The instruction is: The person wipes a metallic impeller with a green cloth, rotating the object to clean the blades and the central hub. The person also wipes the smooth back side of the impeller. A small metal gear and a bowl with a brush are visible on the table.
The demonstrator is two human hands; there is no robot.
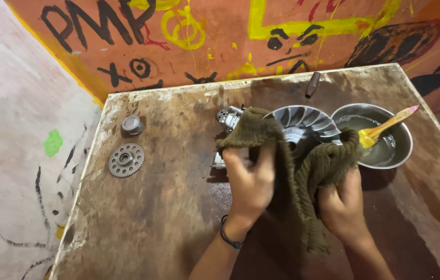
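Note:
A finned, silver metal pulley disc [305,122] stands tilted near the middle of a stained wooden table [168,218]. An olive-green knitted cloth [295,176] is draped over its lower part. My left hand [248,181] presses one end of the cloth against the disc's left side. My right hand [341,199] grips the other end of the cloth below the disc's right edge. Part of a small metal engine piece [227,116] shows behind the cloth at the left.
A steel bowl [398,148] of cloudy liquid with a yellow-handled brush [385,127] in it sits right of the disc. A toothed gear [126,160] and a small round cap [132,124] lie at the left. A dark cylinder [312,84] rests near the painted back wall.

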